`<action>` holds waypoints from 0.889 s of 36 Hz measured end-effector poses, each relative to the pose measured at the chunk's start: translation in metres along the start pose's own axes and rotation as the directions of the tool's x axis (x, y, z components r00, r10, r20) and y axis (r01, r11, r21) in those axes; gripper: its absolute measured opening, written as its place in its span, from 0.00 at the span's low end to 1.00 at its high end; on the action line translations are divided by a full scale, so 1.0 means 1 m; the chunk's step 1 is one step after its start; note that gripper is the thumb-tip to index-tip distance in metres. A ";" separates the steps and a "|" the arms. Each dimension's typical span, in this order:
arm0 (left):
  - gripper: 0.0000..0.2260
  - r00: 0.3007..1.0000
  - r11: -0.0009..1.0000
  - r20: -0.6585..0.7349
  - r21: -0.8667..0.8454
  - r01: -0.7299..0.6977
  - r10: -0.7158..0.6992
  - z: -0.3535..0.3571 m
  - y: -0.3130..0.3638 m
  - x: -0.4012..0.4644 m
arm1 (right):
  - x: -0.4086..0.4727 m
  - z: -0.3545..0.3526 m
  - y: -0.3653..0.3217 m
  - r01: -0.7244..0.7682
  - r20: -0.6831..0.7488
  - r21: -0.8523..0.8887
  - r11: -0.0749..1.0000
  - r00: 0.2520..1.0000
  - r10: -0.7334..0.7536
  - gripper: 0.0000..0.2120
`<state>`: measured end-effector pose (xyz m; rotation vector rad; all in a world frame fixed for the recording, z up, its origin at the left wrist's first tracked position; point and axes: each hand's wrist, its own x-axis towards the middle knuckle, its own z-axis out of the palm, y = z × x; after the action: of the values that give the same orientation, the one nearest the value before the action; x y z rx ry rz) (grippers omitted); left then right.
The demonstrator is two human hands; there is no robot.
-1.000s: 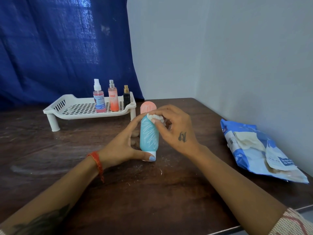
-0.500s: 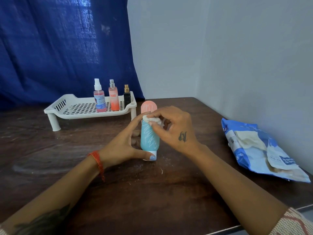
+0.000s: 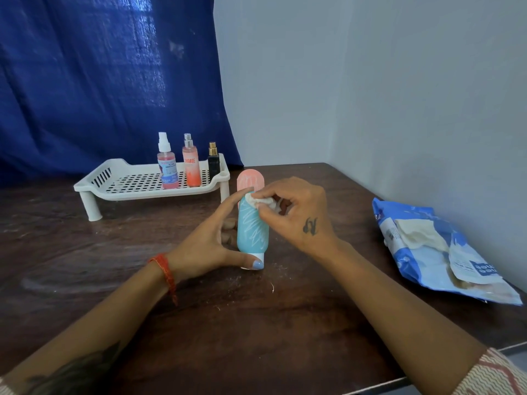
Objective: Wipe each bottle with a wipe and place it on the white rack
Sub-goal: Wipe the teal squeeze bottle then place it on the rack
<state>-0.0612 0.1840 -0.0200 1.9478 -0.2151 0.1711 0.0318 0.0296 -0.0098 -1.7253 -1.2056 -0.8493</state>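
Two hands work on one teal bottle standing cap-down on the bench.

Right hand fingers pinch a crumpled white wipe against the bottle's upper side, just under its pink end. Left hand fingers curl round the bottle, thumb at the white cap, index fingertip touching near the wipe. Beyond the fingers, the white rack holds three small bottles: a pink spray bottle, an orange bottle and a dark bottle. Well right of the fingers lies a blue wipes packet.
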 end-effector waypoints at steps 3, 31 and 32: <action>0.46 1.000 1.000 -0.013 0.002 -0.007 0.007 0.001 0.001 0.000 | -0.002 0.004 0.000 0.001 -0.040 -0.032 0.999 0.999 -0.002 0.10; 0.45 0.999 1.000 -0.024 -0.013 -0.022 0.022 0.001 0.000 -0.001 | 0.001 0.001 0.000 -0.001 -0.011 0.028 1.000 1.000 0.001 0.09; 0.45 0.999 1.000 -0.027 -0.011 -0.021 0.021 0.001 0.001 -0.001 | 0.001 0.002 0.000 -0.007 -0.016 0.011 1.000 1.000 0.007 0.09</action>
<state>-0.0624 0.1827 -0.0201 1.9317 -0.2190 0.2092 0.0318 0.0316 -0.0100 -1.7097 -1.1905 -0.8492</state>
